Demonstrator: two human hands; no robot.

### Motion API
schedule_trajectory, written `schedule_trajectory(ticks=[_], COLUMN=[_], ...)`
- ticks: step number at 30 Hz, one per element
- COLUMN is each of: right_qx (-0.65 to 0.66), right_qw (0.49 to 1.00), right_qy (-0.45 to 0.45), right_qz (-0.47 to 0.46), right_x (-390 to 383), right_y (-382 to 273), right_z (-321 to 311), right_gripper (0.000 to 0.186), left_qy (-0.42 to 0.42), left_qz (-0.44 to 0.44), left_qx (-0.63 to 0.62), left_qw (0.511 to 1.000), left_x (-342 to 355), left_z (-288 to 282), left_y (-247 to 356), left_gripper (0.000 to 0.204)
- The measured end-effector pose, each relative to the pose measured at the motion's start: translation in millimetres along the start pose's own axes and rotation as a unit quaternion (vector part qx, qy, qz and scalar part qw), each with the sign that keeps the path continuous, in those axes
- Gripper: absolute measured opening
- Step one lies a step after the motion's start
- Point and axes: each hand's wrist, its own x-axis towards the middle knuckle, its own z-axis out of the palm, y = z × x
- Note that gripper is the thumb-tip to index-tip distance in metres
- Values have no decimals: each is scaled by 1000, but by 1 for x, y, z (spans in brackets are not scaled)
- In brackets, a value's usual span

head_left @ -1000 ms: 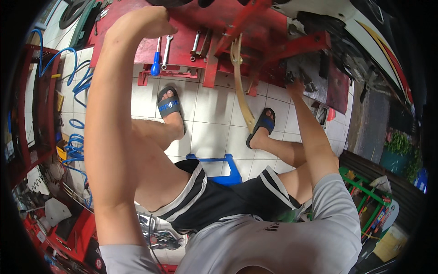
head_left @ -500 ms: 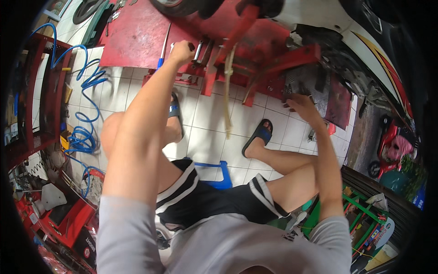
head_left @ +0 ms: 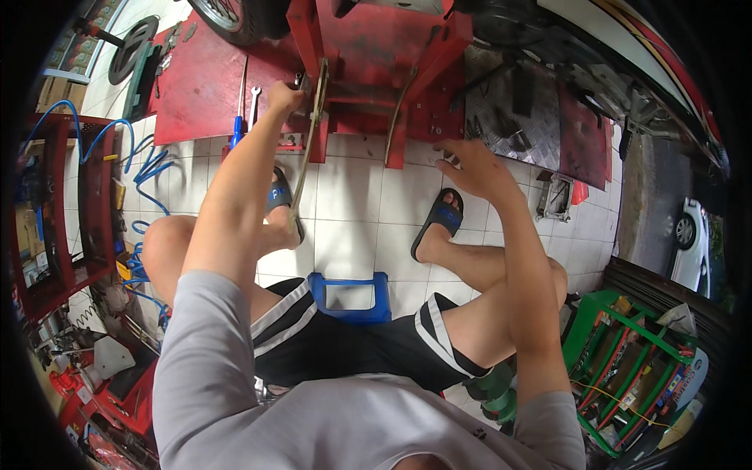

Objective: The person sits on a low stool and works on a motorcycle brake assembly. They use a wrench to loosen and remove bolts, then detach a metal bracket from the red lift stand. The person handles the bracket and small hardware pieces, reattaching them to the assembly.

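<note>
My left hand (head_left: 285, 97) has its fingers closed at the small metal tools (head_left: 300, 78) beside the red stand (head_left: 446, 51); what they hold is hidden. A wrench (head_left: 255, 93) and a blue-handled screwdriver (head_left: 237, 130) lie just left of it on the red platform (head_left: 188, 78). A long yellowish strip (head_left: 315, 129) hangs down past the stand, just right of that hand. My right hand (head_left: 464, 162) hangs with fingers apart and bent, holding nothing, below the stand's right leg and near the metal tread plate (head_left: 525, 117).
A wheel (head_left: 243, 31) rests above. Blue coiled hose (head_left: 141, 180) and red shelving (head_left: 55, 211) are at left. A blue stool (head_left: 348, 317) is between my legs. A green rack (head_left: 627, 360) is at lower right; outside, a white car (head_left: 689, 243).
My left arm has come down to the tools. My right hand has drawn back from the tread plate's items. The yellowish strip's lower end has swung left. The whole view has shifted.
</note>
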Motion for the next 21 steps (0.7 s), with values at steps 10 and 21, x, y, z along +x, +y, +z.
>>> schedule_trajectory(ticks=[10, 21], right_qx=[416, 360], right_qw=[898, 902], right_qy=[49, -30], right_qz=[136, 237], right_x=[75, 103], right_y=[-16, 4], right_z=[68, 93], right_gripper=[53, 24], left_qy=[-150, -31], left_qz=[37, 164], left_qx=[-68, -438], left_qw=[986, 883], left_x=[-49, -239], left_z=[-145, -236], left_y=[-16, 27], left_gripper=[20, 31])
